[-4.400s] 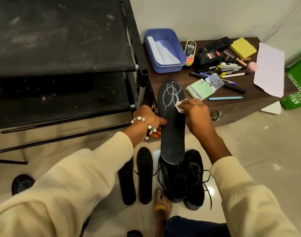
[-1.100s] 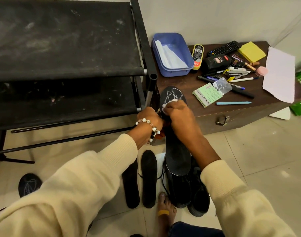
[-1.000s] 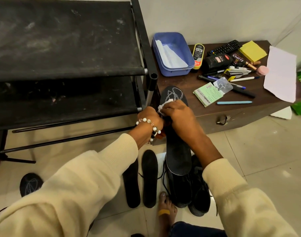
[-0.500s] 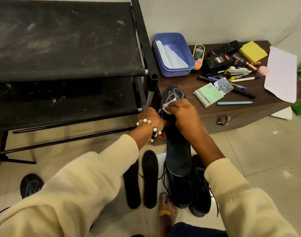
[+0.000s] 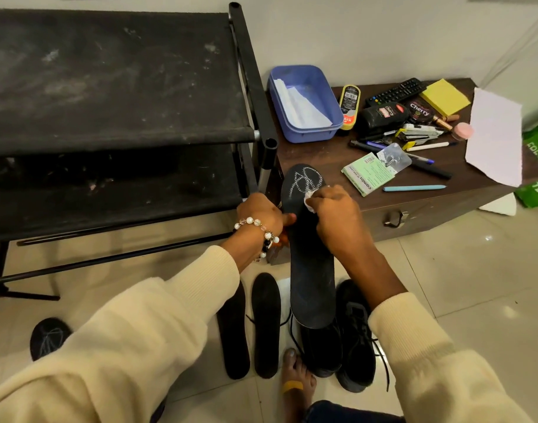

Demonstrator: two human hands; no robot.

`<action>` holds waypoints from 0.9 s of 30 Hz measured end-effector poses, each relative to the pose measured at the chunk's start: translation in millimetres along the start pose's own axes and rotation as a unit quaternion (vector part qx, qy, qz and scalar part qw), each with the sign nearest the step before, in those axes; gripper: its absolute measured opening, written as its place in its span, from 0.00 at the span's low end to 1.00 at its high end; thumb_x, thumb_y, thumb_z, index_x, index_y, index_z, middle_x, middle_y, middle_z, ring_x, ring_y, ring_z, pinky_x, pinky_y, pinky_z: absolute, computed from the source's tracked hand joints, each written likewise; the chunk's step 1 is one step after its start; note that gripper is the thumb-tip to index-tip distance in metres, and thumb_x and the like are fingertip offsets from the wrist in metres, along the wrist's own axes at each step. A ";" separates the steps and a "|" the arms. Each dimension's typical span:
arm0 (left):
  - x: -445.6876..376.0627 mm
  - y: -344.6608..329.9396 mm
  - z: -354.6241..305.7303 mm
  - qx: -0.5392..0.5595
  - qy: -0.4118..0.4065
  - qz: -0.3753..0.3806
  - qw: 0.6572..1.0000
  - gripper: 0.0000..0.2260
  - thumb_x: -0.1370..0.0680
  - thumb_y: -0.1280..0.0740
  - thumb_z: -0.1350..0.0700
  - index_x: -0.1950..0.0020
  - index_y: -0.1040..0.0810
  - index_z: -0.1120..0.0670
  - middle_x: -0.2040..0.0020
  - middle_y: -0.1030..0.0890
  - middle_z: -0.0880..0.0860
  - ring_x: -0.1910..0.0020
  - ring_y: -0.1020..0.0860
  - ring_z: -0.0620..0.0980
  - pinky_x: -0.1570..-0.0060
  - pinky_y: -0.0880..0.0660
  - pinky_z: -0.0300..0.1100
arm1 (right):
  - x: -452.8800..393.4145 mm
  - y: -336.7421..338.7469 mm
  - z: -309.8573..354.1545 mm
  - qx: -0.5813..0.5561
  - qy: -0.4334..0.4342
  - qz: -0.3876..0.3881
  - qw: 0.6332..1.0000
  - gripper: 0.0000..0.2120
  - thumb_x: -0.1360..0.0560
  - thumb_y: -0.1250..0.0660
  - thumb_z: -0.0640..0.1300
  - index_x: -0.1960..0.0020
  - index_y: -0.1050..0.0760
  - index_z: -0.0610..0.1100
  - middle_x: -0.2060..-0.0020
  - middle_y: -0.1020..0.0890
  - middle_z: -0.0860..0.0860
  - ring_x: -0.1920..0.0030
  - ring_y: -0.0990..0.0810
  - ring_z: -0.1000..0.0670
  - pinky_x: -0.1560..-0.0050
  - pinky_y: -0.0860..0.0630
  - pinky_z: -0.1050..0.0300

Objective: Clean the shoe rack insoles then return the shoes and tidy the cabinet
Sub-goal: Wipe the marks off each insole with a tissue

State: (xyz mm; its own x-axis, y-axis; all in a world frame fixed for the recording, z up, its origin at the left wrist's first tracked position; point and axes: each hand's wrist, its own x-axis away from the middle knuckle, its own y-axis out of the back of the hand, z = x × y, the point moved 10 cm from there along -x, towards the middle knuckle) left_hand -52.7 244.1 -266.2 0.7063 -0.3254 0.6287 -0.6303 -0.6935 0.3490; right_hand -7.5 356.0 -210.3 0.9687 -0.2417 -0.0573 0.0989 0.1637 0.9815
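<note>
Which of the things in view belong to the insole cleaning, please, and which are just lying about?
In use:
- black chalk-marked insole, gripped by the left hand
- small white wipe, pinched in the right hand
- two black insoles on the floor
- pair of black shoes
- black shoe rack

Lying about:
- black remote control
- yellow sticky-note pad
- light blue pen

rack shelf [image 5: 109, 87]: dusty matt cloth | floor [image 5: 475, 285]: glossy tile | cabinet [image 5: 429, 209]: dark wood
</note>
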 end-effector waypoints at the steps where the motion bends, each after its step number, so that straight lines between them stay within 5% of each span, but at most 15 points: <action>1: 0.5 -0.1 -0.7 -0.006 -0.002 -0.002 1.000 0.14 0.26 0.27 0.55 0.46 0.20 0.64 0.51 0.17 0.62 0.52 0.17 0.59 0.48 0.20 0.52 | 2.1 -0.4 13.4 0.006 0.042 0.002 0.999 0.14 0.27 0.36 0.34 0.43 0.21 0.38 0.46 0.21 0.42 0.44 0.27 0.42 0.50 0.27 0.53; 5: 1.2 -1.3 -1.8 -0.015 -0.004 0.008 1.000 0.09 0.24 0.30 0.59 0.49 0.20 0.65 0.52 0.17 0.63 0.52 0.17 0.60 0.49 0.20 0.53 | 4.9 -1.1 27.4 -0.013 0.107 0.010 0.994 0.15 0.34 0.31 0.29 0.48 0.18 0.37 0.52 0.18 0.42 0.50 0.23 0.40 0.56 0.25 0.53; 10: 4.3 -8.6 1.9 0.028 0.024 0.046 0.998 0.09 0.25 0.28 0.58 0.58 0.23 0.63 0.67 0.20 0.57 0.68 0.19 0.52 0.57 0.18 0.49 | -5.2 2.1 -24.6 0.003 -0.031 -0.036 0.999 0.16 0.28 0.36 0.31 0.41 0.21 0.38 0.45 0.21 0.40 0.44 0.27 0.39 0.48 0.29 0.53; 13: 5.1 -9.2 2.8 0.031 0.024 0.053 0.998 0.08 0.25 0.28 0.58 0.56 0.22 0.63 0.63 0.17 0.59 0.65 0.17 0.54 0.55 0.18 0.51 | -4.6 -3.4 -9.2 0.024 -0.030 -0.029 0.999 0.15 0.27 0.35 0.33 0.41 0.22 0.38 0.45 0.22 0.41 0.44 0.27 0.42 0.50 0.29 0.55; 18: 6.9 -5.9 -0.2 -0.001 0.019 0.055 0.998 0.13 0.25 0.28 0.58 0.46 0.20 0.66 0.54 0.17 0.63 0.55 0.17 0.59 0.50 0.19 0.53 | -3.1 -6.8 31.5 -0.034 0.114 0.017 0.993 0.15 0.33 0.29 0.31 0.47 0.18 0.38 0.50 0.18 0.42 0.48 0.22 0.40 0.52 0.24 0.53; 22: 10.8 -9.9 0.5 0.023 0.029 0.066 0.997 0.11 0.24 0.29 0.59 0.47 0.22 0.66 0.63 0.19 0.59 0.67 0.20 0.52 0.57 0.18 0.47 | -8.5 0.7 -15.6 -0.008 0.007 -0.025 1.000 0.17 0.29 0.34 0.31 0.41 0.21 0.39 0.44 0.20 0.42 0.42 0.26 0.41 0.44 0.30 0.55; 27: 10.7 -13.1 1.2 0.011 0.044 0.086 0.995 0.12 0.23 0.31 0.59 0.45 0.23 0.66 0.52 0.17 0.62 0.60 0.18 0.55 0.53 0.19 0.49 | -6.3 -4.5 -8.8 -0.041 -0.047 -0.029 0.998 0.15 0.26 0.36 0.34 0.40 0.23 0.37 0.43 0.23 0.42 0.42 0.28 0.48 0.45 0.32 0.65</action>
State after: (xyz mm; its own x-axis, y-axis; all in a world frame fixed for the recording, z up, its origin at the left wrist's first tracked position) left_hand -36.4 249.0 -264.9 0.5569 -0.3835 0.7368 -0.7319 -0.6460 0.2169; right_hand -12.1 365.2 -216.1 0.9354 -0.3416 -0.0915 0.1754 0.2234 0.9588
